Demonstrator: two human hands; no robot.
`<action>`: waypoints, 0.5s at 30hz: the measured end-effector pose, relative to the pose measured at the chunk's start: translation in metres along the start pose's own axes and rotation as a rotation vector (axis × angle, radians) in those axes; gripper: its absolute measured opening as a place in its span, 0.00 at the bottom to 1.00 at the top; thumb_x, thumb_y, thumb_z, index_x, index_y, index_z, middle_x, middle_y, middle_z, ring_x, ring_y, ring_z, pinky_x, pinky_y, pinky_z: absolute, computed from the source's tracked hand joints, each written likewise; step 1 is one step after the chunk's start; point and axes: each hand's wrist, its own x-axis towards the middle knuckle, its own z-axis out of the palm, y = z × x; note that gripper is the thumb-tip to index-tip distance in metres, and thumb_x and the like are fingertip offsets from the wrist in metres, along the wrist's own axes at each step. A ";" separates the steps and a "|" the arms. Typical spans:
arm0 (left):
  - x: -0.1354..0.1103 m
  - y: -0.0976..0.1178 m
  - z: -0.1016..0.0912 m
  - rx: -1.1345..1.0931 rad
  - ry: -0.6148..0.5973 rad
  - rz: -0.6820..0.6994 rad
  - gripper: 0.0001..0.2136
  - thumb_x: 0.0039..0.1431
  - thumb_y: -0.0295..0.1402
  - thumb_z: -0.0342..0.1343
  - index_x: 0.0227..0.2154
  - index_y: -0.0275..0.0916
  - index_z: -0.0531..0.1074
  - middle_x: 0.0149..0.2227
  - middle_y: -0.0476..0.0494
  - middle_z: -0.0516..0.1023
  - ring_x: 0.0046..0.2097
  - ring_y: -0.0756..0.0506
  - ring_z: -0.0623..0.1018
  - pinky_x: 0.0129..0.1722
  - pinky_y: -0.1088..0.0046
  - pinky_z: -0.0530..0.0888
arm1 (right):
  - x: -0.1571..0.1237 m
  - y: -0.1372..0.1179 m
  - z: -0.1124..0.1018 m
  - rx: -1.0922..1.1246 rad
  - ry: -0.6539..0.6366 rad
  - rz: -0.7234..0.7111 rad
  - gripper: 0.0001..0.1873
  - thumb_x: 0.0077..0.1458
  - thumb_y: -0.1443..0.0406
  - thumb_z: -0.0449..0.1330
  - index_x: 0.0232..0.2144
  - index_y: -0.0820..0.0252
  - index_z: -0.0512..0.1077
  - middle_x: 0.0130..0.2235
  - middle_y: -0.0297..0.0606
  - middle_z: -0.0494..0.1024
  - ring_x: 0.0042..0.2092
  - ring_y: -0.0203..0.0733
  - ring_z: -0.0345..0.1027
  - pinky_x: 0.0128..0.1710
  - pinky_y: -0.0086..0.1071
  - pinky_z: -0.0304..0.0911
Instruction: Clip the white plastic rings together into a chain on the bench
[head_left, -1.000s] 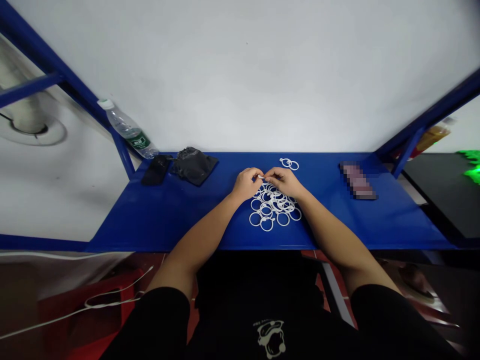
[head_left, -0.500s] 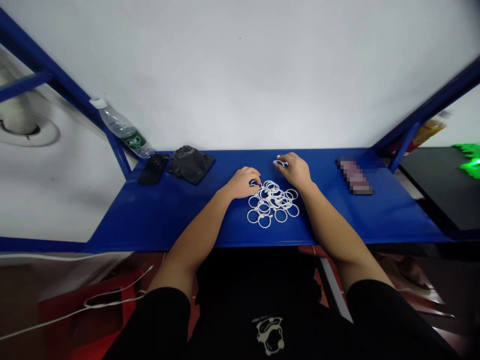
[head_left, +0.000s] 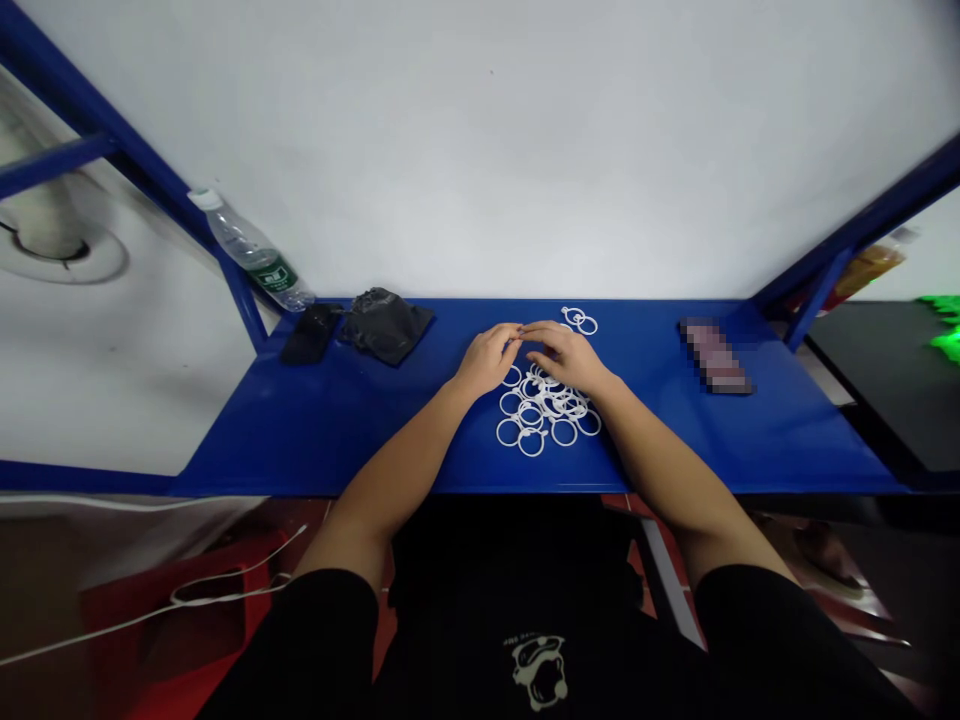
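Several white plastic rings with small knobs, like curtain rings, lie in an overlapping pile (head_left: 551, 405) on the blue table. Above the pile's far left edge, my left hand (head_left: 489, 360) is closed in a pinch, and anything between its fingertips is hidden. My right hand (head_left: 566, 355) reaches over the back of the pile, fingers stretched leftward to meet my left fingertips, thumb held apart below. Behind the right hand, a few separate white rings (head_left: 586, 325) lie near the wall, one partly covered by the hand.
On the blue table (head_left: 300, 430), a black pouch (head_left: 386, 325) and a dark flat object (head_left: 310, 333) lie at the left. A clear bottle (head_left: 251, 255) leans by the frame post. A blurred-out flat item (head_left: 716, 355) lies right. The white wall (head_left: 480, 180) bounds the back.
My right hand has moved left and nearer from the separate rings, leaving them on the table. My left hand has risen slightly off the pile, and the fingertips now meet.
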 end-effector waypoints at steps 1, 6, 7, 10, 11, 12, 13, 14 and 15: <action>-0.001 0.001 0.001 -0.016 0.007 -0.013 0.08 0.78 0.30 0.54 0.50 0.41 0.78 0.56 0.38 0.86 0.58 0.41 0.85 0.62 0.60 0.79 | 0.000 -0.001 0.000 -0.004 0.018 -0.003 0.15 0.73 0.60 0.60 0.57 0.49 0.80 0.60 0.45 0.83 0.58 0.53 0.77 0.50 0.45 0.76; -0.005 0.007 0.007 -0.194 -0.007 -0.028 0.06 0.79 0.34 0.54 0.49 0.42 0.76 0.40 0.45 0.87 0.44 0.44 0.87 0.50 0.66 0.81 | 0.000 0.001 0.000 -0.070 0.080 0.022 0.12 0.75 0.60 0.58 0.49 0.53 0.82 0.47 0.46 0.86 0.49 0.53 0.79 0.52 0.48 0.74; -0.005 0.008 0.008 -0.231 0.000 -0.026 0.06 0.78 0.34 0.56 0.51 0.42 0.75 0.40 0.45 0.87 0.43 0.45 0.87 0.49 0.67 0.81 | 0.000 0.002 0.000 -0.081 0.090 0.037 0.12 0.75 0.59 0.58 0.48 0.53 0.82 0.47 0.46 0.86 0.48 0.53 0.78 0.51 0.47 0.74; -0.006 0.009 0.011 -0.273 0.024 -0.036 0.08 0.74 0.32 0.60 0.52 0.41 0.76 0.42 0.45 0.87 0.42 0.46 0.86 0.48 0.68 0.81 | -0.001 0.004 0.002 -0.094 0.126 0.072 0.13 0.75 0.58 0.58 0.47 0.53 0.82 0.45 0.46 0.86 0.46 0.52 0.78 0.49 0.46 0.73; -0.006 0.009 0.012 -0.271 0.027 -0.042 0.08 0.73 0.30 0.60 0.52 0.41 0.77 0.43 0.45 0.87 0.43 0.46 0.86 0.48 0.69 0.81 | -0.002 0.005 0.003 -0.092 0.131 0.075 0.13 0.75 0.57 0.58 0.47 0.54 0.82 0.44 0.45 0.85 0.46 0.52 0.78 0.49 0.45 0.72; -0.006 0.009 0.013 -0.268 0.032 -0.048 0.08 0.72 0.29 0.60 0.50 0.41 0.78 0.44 0.45 0.88 0.43 0.46 0.86 0.48 0.69 0.81 | -0.002 0.006 0.003 -0.089 0.129 0.075 0.14 0.75 0.56 0.58 0.46 0.54 0.82 0.44 0.45 0.85 0.45 0.52 0.78 0.49 0.45 0.72; -0.006 0.009 0.013 -0.263 0.040 -0.054 0.08 0.71 0.27 0.59 0.49 0.41 0.78 0.44 0.45 0.88 0.42 0.46 0.86 0.48 0.69 0.81 | -0.002 0.006 0.004 -0.086 0.125 0.074 0.14 0.75 0.56 0.58 0.46 0.54 0.82 0.44 0.45 0.85 0.45 0.52 0.78 0.48 0.44 0.72; -0.006 0.009 0.013 -0.256 0.047 -0.058 0.08 0.70 0.26 0.59 0.48 0.41 0.79 0.44 0.45 0.88 0.42 0.46 0.85 0.47 0.68 0.81 | -0.002 0.006 0.004 -0.084 0.118 0.072 0.14 0.75 0.56 0.58 0.46 0.54 0.82 0.44 0.45 0.85 0.45 0.51 0.78 0.48 0.44 0.71; -0.005 0.009 0.013 -0.247 0.054 -0.059 0.08 0.70 0.25 0.58 0.46 0.41 0.79 0.43 0.45 0.88 0.41 0.46 0.85 0.47 0.68 0.81 | -0.002 0.006 0.004 -0.084 0.111 0.069 0.14 0.75 0.56 0.58 0.46 0.54 0.82 0.43 0.45 0.85 0.44 0.51 0.77 0.47 0.44 0.71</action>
